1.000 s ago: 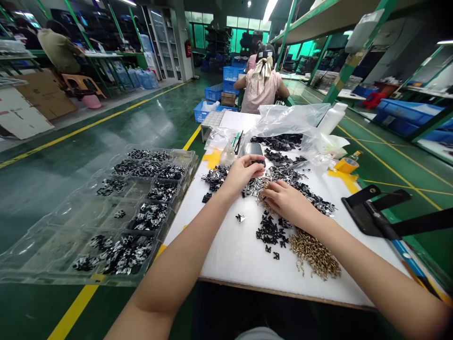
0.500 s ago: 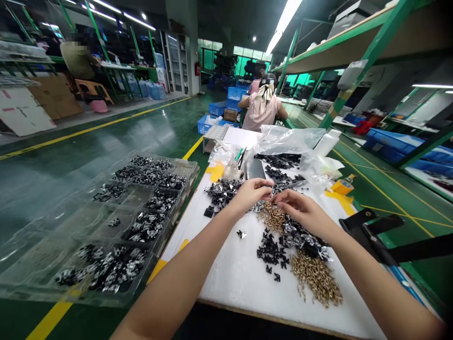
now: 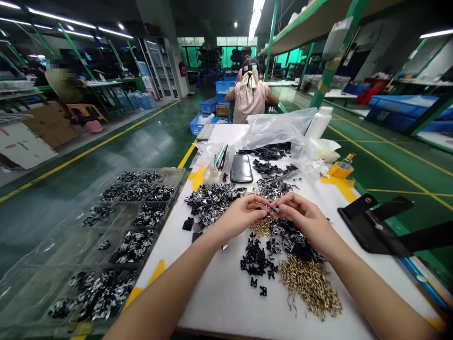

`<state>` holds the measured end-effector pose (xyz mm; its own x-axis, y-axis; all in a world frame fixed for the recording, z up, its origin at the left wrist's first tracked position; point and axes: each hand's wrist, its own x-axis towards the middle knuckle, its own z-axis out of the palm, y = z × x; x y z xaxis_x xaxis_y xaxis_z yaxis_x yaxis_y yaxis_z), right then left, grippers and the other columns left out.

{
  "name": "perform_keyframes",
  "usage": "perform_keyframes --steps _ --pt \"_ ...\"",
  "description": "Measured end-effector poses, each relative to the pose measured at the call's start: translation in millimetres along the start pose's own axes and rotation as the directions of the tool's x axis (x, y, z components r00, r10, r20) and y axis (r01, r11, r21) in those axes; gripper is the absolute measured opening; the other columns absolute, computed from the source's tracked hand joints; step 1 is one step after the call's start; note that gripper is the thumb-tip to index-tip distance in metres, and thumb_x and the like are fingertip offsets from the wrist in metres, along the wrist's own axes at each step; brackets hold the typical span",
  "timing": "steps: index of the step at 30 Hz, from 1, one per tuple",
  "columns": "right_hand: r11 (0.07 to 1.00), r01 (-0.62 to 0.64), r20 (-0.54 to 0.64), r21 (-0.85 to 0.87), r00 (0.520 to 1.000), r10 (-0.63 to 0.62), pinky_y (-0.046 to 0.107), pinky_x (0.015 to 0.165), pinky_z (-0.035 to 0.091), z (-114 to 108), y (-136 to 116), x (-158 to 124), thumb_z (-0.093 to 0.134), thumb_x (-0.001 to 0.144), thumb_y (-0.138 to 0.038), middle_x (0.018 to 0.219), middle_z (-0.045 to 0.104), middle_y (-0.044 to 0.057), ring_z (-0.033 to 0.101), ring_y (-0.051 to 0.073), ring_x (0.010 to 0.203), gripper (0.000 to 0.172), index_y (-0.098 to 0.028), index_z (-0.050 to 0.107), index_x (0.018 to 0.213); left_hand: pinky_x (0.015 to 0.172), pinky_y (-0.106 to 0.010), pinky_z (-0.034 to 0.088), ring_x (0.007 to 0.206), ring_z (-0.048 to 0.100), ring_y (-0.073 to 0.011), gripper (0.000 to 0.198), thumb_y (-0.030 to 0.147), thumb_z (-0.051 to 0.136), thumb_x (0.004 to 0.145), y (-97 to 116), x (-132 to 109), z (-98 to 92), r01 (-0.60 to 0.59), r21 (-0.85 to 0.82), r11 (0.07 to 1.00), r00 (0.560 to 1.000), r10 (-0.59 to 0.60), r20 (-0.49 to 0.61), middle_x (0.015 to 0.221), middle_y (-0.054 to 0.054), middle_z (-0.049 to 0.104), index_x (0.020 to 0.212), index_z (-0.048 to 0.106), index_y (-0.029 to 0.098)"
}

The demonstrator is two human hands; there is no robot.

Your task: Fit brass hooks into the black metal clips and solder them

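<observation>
Left hand [image 3: 242, 216] and right hand [image 3: 300, 219] together at mid-table, fingertips meeting and pinching 1 small metal part [image 3: 273, 207]; exact type too small to tell. Part held just above a heap of brass wire hooks [image 3: 262, 227]. Close by: black-and-silver clips [image 3: 208, 202] left of the hands, black plastic pieces [image 3: 255, 260] below them, a larger heap of brass wire hooks [image 3: 309, 288] nearer the front edge. All on a white work table [image 3: 212, 302]. Clear compartment tray [image 3: 120, 226] of sorted black-and-silver clips off the table's left edge. Further up the table: smartphone [image 3: 241, 168], clear plastic bag [image 3: 274, 130].
</observation>
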<state>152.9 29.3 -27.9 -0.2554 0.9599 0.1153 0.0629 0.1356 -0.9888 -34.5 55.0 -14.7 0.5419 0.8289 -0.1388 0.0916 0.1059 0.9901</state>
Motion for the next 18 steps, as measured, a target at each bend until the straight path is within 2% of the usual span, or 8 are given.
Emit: perform_keyframes --steps 3,7,13,18 --pt "0.999 0.036 -0.047 0.023 0.998 -0.035 0.035 0.082 0.052 3.1 -2.0 -0.7 0.05 0.086 -0.028 0.103 0.061 0.008 0.061 0.018 0.091 0.009 -0.021 0.054 0.091 0.054 -0.022 0.039 0.07 0.054 -0.0119 0.022 0.018 0.057 0.079 -1.4 2.2 0.1 0.057 -0.014 0.998 0.997 -0.056 0.046 0.099 -0.007 0.062 0.101 0.057 0.019" --pt "0.998 0.064 -0.05 -0.009 0.997 -0.064 0.034 0.079 0.053 3.9 -1.9 0.0 0.048 0.087 -0.025 0.096 0.062 0.007 0.062 0.017 0.088 0.007 -0.02 0.053 0.09 0.056 -0.021 0.039 0.072 0.053 -0.0112 0.025 0.019 0.058 0.08 -0.3 2.7 2.4 0.094 -0.005 0.996 0.993 -0.094 0.065 0.101 -0.007 0.061 0.105 0.054 0.019" --pt "0.996 0.065 -0.05 -0.054 0.996 -0.068 0.035 0.079 0.051 7.9 0.3 -0.5 0.05 0.086 -0.028 0.093 0.061 0.005 0.059 0.019 0.094 0.009 -0.021 0.053 0.091 0.056 -0.022 0.04 0.074 0.054 -0.013 0.025 0.027 0.054 0.084 0.5 3.1 3.4 0.049 0.054 0.997 0.998 -0.051 0.033 0.092 -0.006 0.061 0.108 0.053 0.019" --pt "0.998 0.067 -0.138 0.009 0.988 -0.066 0.034 0.081 0.049 8.0 -1.2 -1.4 0.052 0.085 -0.027 0.101 0.059 0.005 0.057 0.018 0.096 0.006 -0.022 0.053 0.088 0.062 -0.025 0.043 0.077 0.057 -0.015 0.021 0.024 0.05 0.085 -0.9 2.0 0.1 0.003 0.227 0.974 1.0 0.003 -0.023 0.09 -0.005 0.063 0.105 0.054 0.019"
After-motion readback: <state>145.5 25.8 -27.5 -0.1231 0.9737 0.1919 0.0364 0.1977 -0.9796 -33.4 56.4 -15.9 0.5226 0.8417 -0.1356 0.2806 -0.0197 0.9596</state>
